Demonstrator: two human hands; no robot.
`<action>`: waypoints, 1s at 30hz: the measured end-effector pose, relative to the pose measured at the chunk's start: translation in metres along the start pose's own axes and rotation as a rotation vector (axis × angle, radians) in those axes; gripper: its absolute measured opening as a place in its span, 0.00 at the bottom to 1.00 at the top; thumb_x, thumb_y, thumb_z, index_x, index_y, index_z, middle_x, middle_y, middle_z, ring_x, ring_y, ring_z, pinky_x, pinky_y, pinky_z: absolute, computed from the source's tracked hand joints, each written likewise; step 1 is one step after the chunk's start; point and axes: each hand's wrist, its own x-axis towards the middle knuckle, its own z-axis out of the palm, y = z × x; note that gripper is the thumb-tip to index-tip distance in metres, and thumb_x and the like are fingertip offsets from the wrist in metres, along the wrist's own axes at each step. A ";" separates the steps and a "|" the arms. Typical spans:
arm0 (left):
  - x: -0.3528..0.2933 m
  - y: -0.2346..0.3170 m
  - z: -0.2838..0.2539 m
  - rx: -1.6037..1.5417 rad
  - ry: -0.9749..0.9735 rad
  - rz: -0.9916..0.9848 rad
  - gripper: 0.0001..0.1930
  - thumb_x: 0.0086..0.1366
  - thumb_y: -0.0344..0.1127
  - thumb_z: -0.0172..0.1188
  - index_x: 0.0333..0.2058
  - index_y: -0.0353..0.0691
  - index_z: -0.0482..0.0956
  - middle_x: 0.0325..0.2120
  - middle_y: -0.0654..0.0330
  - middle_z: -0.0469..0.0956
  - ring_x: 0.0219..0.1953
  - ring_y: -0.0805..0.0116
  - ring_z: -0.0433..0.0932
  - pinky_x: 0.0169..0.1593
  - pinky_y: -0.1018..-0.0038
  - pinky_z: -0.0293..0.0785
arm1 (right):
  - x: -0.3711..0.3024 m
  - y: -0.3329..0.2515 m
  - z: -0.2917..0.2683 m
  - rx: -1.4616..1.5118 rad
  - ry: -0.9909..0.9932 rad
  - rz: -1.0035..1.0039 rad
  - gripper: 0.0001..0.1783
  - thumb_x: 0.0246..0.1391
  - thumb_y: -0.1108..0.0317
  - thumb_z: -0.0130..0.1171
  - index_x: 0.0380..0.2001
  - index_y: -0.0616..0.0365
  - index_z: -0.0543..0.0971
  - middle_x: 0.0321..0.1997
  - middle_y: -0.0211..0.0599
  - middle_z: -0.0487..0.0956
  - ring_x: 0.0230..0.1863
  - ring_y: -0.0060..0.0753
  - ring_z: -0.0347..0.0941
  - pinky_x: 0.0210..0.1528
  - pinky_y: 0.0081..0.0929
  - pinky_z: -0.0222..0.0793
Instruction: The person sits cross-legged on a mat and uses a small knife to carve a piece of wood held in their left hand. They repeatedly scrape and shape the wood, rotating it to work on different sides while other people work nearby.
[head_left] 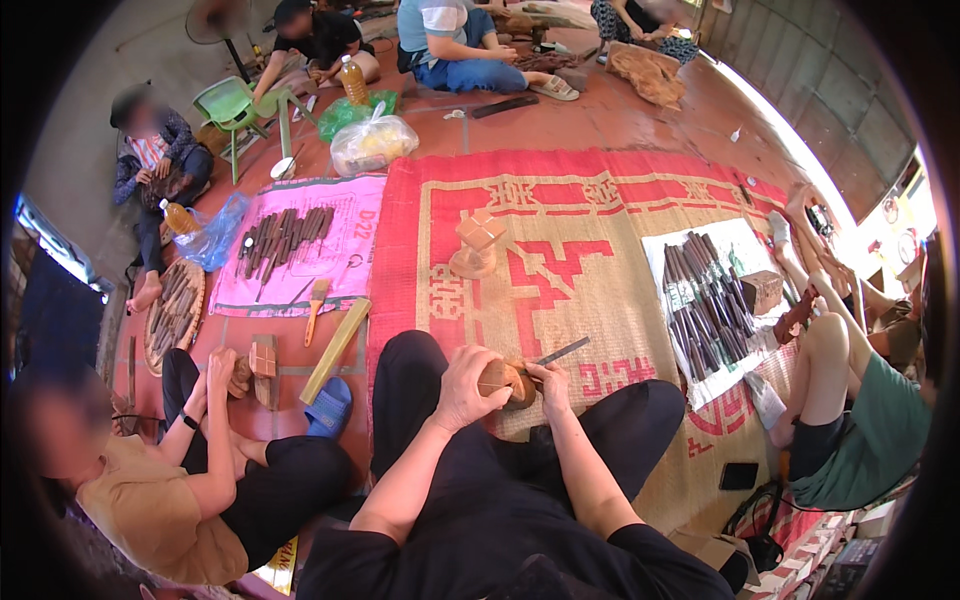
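Observation:
Seated cross-legged, I have a rounded brown wood piece point(519, 388) between my knees. My left hand point(470, 390) is wrapped around its left side, the thumb lying across the top. On the other side my right hand point(551, 388) is closed on a flat, dark metal tool point(565, 351), whose straight end sticks out up and to the right. Its other end is hidden by my fingers, so I cannot tell whether it is a file or a blade. Farther ahead, a carved wood piece with a square block on top point(480, 240) stands on the red and tan mat point(600, 330).
Dark tool handles lie on a white sack point(705, 375) at right and on a pink sack point(345, 270) at left. A brush point(317, 300), wooden bar point(336, 350), blue sandal point(328, 408) and phone point(739, 476) lie near me. Co-workers sit on both sides and at the back.

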 end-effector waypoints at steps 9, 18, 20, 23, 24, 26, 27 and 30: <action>0.002 0.005 0.003 0.008 -0.033 0.024 0.23 0.40 0.40 0.65 0.37 0.39 0.74 0.34 0.56 0.72 0.39 0.54 0.70 0.45 0.64 0.70 | 0.020 0.013 -0.036 0.125 0.155 0.008 0.04 0.50 0.73 0.56 0.30 0.59 0.74 0.32 0.39 0.80 0.28 0.31 0.76 0.32 0.27 0.72; 0.000 0.005 0.001 0.007 -0.041 0.019 0.24 0.39 0.40 0.66 0.37 0.39 0.74 0.35 0.56 0.72 0.40 0.54 0.70 0.46 0.64 0.69 | 0.007 0.009 -0.009 0.072 -0.031 -0.007 0.09 0.46 0.70 0.61 0.32 0.61 0.78 0.29 0.34 0.79 0.29 0.26 0.74 0.33 0.24 0.70; 0.000 0.007 0.002 0.000 -0.046 0.023 0.24 0.39 0.40 0.66 0.37 0.39 0.74 0.35 0.56 0.72 0.40 0.54 0.70 0.46 0.63 0.69 | 0.010 0.004 -0.017 0.111 0.096 0.025 0.05 0.47 0.72 0.59 0.29 0.58 0.74 0.29 0.36 0.79 0.28 0.27 0.74 0.33 0.23 0.71; -0.003 0.003 0.001 0.007 -0.020 0.018 0.24 0.40 0.40 0.66 0.38 0.39 0.74 0.35 0.56 0.72 0.40 0.54 0.70 0.46 0.64 0.69 | 0.007 -0.001 -0.024 0.143 0.102 0.021 0.05 0.50 0.73 0.57 0.27 0.57 0.71 0.29 0.36 0.79 0.29 0.27 0.75 0.33 0.21 0.72; -0.001 0.002 0.001 0.009 -0.026 0.013 0.24 0.40 0.41 0.65 0.38 0.39 0.74 0.35 0.56 0.72 0.40 0.54 0.70 0.46 0.64 0.70 | 0.008 -0.002 -0.021 0.119 0.079 0.021 0.04 0.50 0.73 0.57 0.27 0.57 0.72 0.29 0.35 0.79 0.29 0.27 0.75 0.33 0.21 0.71; 0.000 -0.001 0.002 0.010 -0.041 -0.002 0.24 0.40 0.41 0.65 0.38 0.39 0.74 0.35 0.56 0.72 0.40 0.54 0.71 0.46 0.64 0.70 | 0.004 -0.002 -0.007 0.084 0.010 0.011 0.04 0.50 0.71 0.59 0.28 0.57 0.75 0.29 0.33 0.79 0.29 0.23 0.74 0.33 0.17 0.68; -0.001 0.001 0.003 0.005 -0.051 -0.002 0.24 0.40 0.41 0.65 0.38 0.39 0.74 0.35 0.56 0.72 0.40 0.54 0.70 0.46 0.64 0.70 | 0.008 0.005 -0.010 0.068 -0.013 -0.002 0.05 0.49 0.70 0.61 0.28 0.57 0.76 0.28 0.32 0.78 0.28 0.23 0.73 0.32 0.17 0.68; 0.002 0.007 0.003 0.008 -0.069 0.017 0.24 0.39 0.41 0.66 0.38 0.39 0.74 0.35 0.56 0.72 0.40 0.54 0.70 0.46 0.64 0.70 | 0.020 0.020 -0.010 0.074 -0.017 -0.026 0.06 0.47 0.69 0.63 0.28 0.57 0.76 0.26 0.30 0.78 0.26 0.23 0.74 0.31 0.18 0.67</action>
